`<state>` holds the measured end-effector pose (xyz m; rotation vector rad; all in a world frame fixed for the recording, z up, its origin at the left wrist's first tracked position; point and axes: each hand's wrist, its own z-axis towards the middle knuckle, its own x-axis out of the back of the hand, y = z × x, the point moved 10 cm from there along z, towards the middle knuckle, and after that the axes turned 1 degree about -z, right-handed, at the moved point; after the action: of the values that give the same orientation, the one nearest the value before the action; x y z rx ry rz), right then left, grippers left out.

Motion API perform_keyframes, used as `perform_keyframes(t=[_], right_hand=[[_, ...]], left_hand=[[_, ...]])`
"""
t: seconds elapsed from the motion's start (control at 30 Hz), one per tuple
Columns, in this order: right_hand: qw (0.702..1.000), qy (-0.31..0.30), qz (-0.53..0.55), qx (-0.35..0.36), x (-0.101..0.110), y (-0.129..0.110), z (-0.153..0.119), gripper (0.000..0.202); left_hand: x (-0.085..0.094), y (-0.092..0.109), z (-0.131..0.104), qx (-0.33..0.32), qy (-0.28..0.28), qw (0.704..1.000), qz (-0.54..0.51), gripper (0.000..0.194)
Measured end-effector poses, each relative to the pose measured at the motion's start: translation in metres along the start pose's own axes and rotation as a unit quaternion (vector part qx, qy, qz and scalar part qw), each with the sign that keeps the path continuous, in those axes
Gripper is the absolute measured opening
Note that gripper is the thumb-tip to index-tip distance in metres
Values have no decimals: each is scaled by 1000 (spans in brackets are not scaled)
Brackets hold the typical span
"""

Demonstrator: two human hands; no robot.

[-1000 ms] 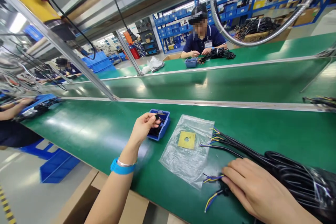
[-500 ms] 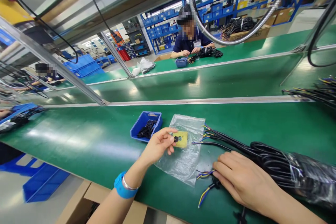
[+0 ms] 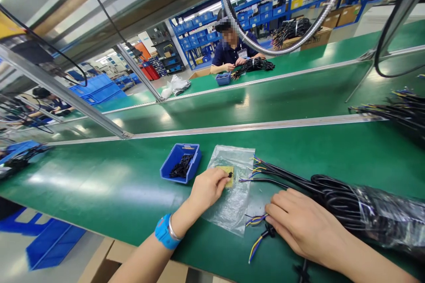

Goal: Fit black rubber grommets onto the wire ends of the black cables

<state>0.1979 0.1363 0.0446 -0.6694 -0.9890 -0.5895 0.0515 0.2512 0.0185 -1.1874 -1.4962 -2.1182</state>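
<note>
Pinched, L hand — blk pc @ plate; R hand — cable.

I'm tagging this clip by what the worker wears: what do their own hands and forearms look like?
Both hands are ungloved, and no sleeve shows on either forearm. The left hand has a broad blue wristband behind it, with a thin silver-coloured bangle on its hand side. The right hand shows no band or bangle.
</note>
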Motion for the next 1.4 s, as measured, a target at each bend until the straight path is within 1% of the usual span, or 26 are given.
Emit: perform_keyframes(t=[0.1, 0.2, 0.3, 0.4, 0.43, 0.47, 0.5, 0.53, 0.57, 0.6, 0.63, 0.7, 0.73, 0.8, 0.83, 0.9, 0.97, 1.07, 1.23, 1.4], right_hand=[[1000, -6, 0, -5, -1, 1, 0, 21], [1000, -12, -3, -10, -4, 2, -1, 22], [1000, -13, 3, -13, -4, 4, -1, 21], [1000, 2, 14, 10, 3, -1, 2, 21], [999, 14, 14, 25, 7, -4, 4, 22], [999, 29, 13, 40, 13, -7, 5, 22], [997, 49, 15, 51, 19, -10, 7, 22], [996, 73, 22, 54, 26, -11, 8, 21], [993, 103, 36, 48, 35, -10, 8, 20], [989, 136, 55, 36, 43, -8, 8, 20], [983, 169, 76, 21, 51, -5, 7, 21], [969, 221, 112, -5, 63, 2, 4, 25], [964, 236, 124, -16, 65, 4, 2, 26], [960, 242, 139, -30, 66, 8, 1, 29], [959, 240, 147, -36, 65, 10, 2, 29], [957, 236, 163, -44, 64, 13, 2, 28], [954, 233, 181, -49, 62, 15, 4, 26], [953, 221, 197, -61, 60, 16, 6, 22], [960, 201, 181, -77, 56, 16, 7, 19], [962, 196, 172, -80, 58, 15, 9, 19]], left_hand=[[-4, 14, -2, -61, -13, 993, 100, 17], [-9, 24, -3, -104, -34, 981, 161, 24], [-13, 29, -3, -129, -48, 972, 188, 22], [-10, 34, -1, -137, -38, 971, 193, 19], [-7, 37, 0, -134, -25, 973, 185, 17], [-3, 40, 1, -122, -10, 981, 152, 14], [1, 41, 3, -99, 2, 991, 87, 12], [3, 41, 5, -65, 5, 998, -10, 10], [-1, 41, 6, -23, -5, 991, -129, 10], [-8, 41, 7, 21, -24, 967, -252, 13], [-19, 45, 6, 60, -48, 930, -360, 16], [-39, 57, 2, 111, -88, 853, -502, 22], [-47, 62, -1, 127, -100, 819, -551, 24], [-60, 70, -6, 146, -113, 760, -623, 26], [-64, 72, -9, 151, -118, 736, -649, 25], [-70, 73, -15, 154, -126, 702, -684, 21], [-72, 71, -20, 153, -132, 683, -702, 21], [-71, 67, -23, 146, -134, 673, -713, 25], [-68, 64, -21, 144, -120, 673, -716, 25], [-64, 66, -20, 117, -112, 692, -704, 27]])
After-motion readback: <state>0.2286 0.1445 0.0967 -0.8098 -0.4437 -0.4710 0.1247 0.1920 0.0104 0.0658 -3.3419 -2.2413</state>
